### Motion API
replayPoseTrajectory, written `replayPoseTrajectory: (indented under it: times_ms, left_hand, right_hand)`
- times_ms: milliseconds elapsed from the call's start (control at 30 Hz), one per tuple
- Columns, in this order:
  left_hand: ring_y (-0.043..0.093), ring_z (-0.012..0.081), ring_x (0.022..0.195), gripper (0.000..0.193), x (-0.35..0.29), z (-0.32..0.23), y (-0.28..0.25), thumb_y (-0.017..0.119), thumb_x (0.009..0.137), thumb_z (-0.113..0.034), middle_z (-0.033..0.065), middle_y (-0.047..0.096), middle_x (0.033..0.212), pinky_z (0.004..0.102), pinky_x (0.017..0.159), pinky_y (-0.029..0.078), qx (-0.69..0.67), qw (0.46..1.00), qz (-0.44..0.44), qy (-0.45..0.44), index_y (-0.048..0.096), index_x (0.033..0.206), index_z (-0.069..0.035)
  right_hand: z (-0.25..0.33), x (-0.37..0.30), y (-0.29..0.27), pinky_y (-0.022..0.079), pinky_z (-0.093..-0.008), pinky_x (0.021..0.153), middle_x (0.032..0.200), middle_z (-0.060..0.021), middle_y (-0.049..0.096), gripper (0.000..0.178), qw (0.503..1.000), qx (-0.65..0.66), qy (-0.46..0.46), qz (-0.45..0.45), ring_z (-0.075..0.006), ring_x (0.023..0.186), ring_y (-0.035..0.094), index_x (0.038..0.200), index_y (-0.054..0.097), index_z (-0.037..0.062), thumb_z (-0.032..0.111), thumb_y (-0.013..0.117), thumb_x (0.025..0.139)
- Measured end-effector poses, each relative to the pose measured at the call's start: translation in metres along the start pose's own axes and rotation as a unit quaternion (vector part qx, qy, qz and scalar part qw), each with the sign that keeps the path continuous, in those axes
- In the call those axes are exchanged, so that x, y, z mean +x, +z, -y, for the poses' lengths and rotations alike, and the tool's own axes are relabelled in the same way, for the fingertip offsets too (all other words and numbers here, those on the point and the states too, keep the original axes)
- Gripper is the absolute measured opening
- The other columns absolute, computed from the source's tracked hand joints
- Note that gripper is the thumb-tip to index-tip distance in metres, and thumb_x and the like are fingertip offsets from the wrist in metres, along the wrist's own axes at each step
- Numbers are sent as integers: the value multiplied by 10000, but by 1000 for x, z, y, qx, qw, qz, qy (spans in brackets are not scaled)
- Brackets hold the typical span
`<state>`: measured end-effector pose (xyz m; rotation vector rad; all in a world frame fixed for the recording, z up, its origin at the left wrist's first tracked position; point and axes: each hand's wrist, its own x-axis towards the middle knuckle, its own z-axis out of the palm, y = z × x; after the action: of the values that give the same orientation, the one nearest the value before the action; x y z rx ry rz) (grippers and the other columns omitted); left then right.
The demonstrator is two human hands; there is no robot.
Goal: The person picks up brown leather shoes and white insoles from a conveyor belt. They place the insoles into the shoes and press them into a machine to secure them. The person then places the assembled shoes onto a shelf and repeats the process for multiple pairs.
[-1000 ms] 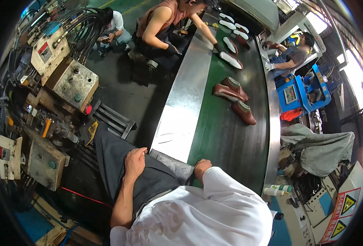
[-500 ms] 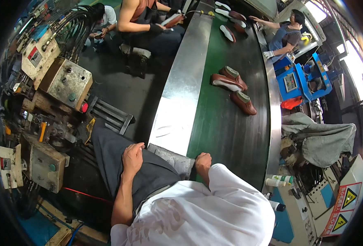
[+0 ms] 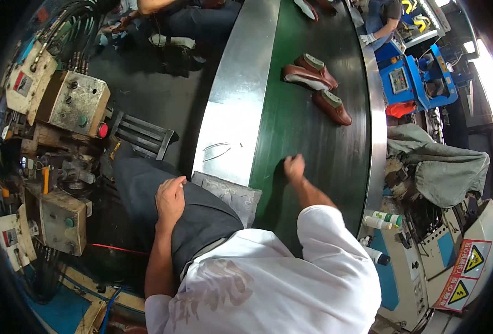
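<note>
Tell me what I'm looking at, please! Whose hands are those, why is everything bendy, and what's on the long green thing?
Those bare hands belong to the person wearing the camera. It sits on their head, looking down, and its fisheye lens bends straight edges near the rim.

The left hand rests on dark trousers. The right hand is out over a conveyor belt, the long green thing; I can't tell if it touches. I see nothing held in either hand.

Farther along, three brown shoes lie close together, with more at the top edge. On the belt's right side is a co-worker's white glove. At the left stand machines with control boxes.
</note>
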<state>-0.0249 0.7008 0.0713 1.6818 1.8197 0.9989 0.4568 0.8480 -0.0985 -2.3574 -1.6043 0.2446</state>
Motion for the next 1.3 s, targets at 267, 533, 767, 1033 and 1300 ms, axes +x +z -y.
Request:
replayPoseTrajectory:
  times_ms: [267,533,767,1033,1300]
  left_hand:
    - [723,343,945,241,-4,5,15,648,931,9,123,772,1009,470,842,555,77,995,-3,-61,743,1148,-34]
    - [733,363,952,211,27,0,33,669,936,-25,124,782,1011,481,850,566,151,984,48,-78,754,1127,-53]
    - [728,373,971,183,43,0,38,669,958,-71,140,777,1026,488,861,563,180,976,70,-99,757,1117,-56]
    - [719,385,976,202,28,11,34,681,976,-133,153,767,1059,490,875,563,165,981,60,-84,755,1148,-58]
    - [734,304,1161,327,43,2,-6,641,1039,-125,191,766,1208,416,932,581,-193,967,60,-158,699,1339,-7]
  right_hand:
    - [9,262,-122,494,-523,1132,1416,-305,632,829,997,-72,34,10,-468,1342,591,1568,445,33,304,798,868]
    - [-29,356,-113,480,-508,1151,1523,-250,531,1001,978,-141,-96,121,-455,1421,502,1653,385,138,354,868,804]
    - [-3,304,-141,502,-522,1098,1450,-230,583,805,949,-265,-62,161,-438,1350,554,1422,650,101,533,870,778]
    - [-31,135,-102,514,-416,1048,1262,-182,723,688,987,135,-36,76,-313,1196,687,1431,585,0,345,846,896]
    - [83,18,-105,576,-430,803,1084,-65,733,618,727,554,152,376,-233,911,712,1351,652,76,534,791,959]
